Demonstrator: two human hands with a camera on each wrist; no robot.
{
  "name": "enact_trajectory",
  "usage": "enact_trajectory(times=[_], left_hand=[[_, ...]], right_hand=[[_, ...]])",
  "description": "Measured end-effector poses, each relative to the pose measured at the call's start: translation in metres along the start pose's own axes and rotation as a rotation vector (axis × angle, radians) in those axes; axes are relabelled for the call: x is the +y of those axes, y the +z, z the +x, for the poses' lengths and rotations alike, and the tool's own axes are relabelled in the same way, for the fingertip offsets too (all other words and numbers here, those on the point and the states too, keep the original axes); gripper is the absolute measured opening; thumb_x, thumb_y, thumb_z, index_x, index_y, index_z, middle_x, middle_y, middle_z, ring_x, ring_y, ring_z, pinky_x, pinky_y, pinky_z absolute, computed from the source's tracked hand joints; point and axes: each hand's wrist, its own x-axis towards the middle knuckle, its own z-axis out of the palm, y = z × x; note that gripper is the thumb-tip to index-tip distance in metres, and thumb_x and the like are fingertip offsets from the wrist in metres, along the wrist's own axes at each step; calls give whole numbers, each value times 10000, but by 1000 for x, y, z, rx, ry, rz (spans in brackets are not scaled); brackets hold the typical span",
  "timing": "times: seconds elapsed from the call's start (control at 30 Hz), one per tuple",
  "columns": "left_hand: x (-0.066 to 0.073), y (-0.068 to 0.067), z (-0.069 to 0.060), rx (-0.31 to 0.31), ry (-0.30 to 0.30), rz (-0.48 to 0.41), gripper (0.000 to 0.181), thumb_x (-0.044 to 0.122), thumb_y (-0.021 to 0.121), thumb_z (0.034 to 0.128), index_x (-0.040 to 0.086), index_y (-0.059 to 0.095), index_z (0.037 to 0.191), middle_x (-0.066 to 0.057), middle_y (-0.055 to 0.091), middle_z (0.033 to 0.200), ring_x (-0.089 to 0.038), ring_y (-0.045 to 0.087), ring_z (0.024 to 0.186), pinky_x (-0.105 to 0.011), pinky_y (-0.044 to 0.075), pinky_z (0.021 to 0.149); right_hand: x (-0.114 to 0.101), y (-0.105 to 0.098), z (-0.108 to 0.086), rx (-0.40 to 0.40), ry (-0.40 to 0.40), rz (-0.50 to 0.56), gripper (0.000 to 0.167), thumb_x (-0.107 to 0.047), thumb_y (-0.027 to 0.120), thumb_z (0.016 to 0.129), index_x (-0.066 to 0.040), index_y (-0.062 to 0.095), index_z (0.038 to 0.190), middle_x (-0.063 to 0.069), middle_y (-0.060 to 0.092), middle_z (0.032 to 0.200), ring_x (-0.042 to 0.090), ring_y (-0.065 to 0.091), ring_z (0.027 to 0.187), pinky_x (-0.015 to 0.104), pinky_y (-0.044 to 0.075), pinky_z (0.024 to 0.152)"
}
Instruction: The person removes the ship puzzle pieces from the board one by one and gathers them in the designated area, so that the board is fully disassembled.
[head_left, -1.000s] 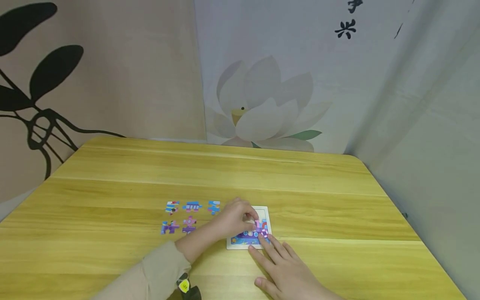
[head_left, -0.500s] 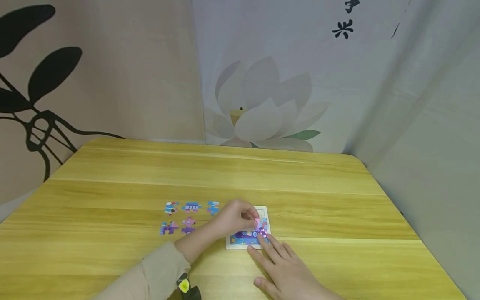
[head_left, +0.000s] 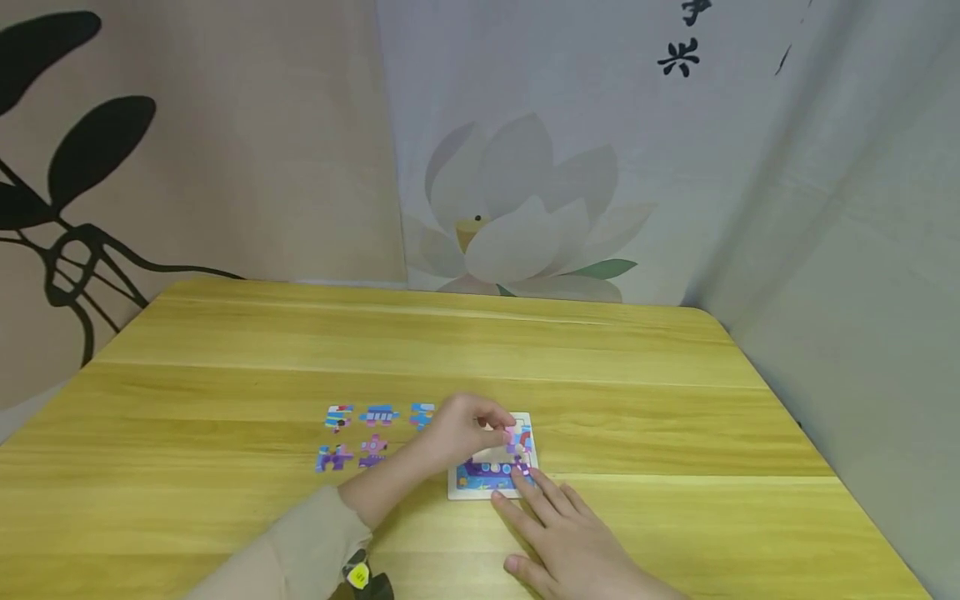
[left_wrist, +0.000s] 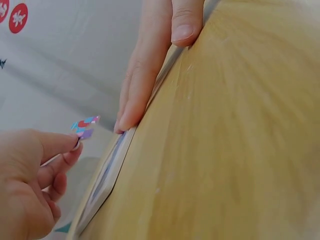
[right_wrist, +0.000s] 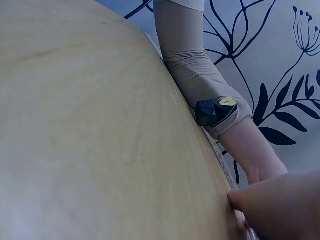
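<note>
The left hand (head_left: 465, 429) pinches a puzzle piece (left_wrist: 84, 125) above the tray (head_left: 471, 495); the right hand (head_left: 566, 533), fingers straight, touches the tray's near right corner.

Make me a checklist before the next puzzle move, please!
1. Grip on the piece: ok, the left hand pinches it.
2. Tray steadied: ok, the right hand rests on its near edge.
3. Bare space in the tray: ok, some shows.
4. Piece turned the right way: cannot tell.
5. Loose pieces all in: not ok, five show on the table.
</note>
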Motion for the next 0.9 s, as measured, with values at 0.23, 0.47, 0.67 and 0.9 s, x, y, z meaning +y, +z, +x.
enact_trajectory(times=[0.23, 0.47, 0.67, 0.9], left_hand=[[1, -10, -6, 25, 7, -42, 81, 107, 722, 855, 93, 741, 932, 63, 652, 829, -182, 531, 848, -283, 475, 668], [3, -26, -14, 40, -23, -46, 53, 153, 713, 868, 133, 732, 914, 55, 650, 847, -189, 541, 865, -344, 473, 720], [1, -36, -23, 63, -44, -36, 38, 159, 730, 856, 158, 736, 894, 59, 646, 828, -198, 544, 851, -348, 477, 700], [-3, -48, -34, 46, -74, -52, 90, 190, 744, 849, 128, 733, 914, 31, 643, 862, -215, 549, 869, -374, 473, 727]], right_hand=[[0, 0, 0, 7, 5, -6, 595, -525, 323, 1005, -200, 324, 1503, 140, 252, 1540, 347, 227, 1395, 562, 299, 1034], [-1, 0, -1, -2, 9, 6, 597, -522, 320, 1006, -198, 312, 1507, 148, 232, 1545, 357, 217, 1396, 566, 296, 1034], [-1, -1, 0, -10, 14, 4, 601, -525, 309, 1007, -199, 298, 1512, 147, 212, 1549, 357, 204, 1399, 559, 289, 1042], [-2, -1, 0, -18, 20, 19, 604, -529, 300, 1006, -204, 289, 1515, 146, 213, 1549, 362, 198, 1400, 566, 279, 1045]])
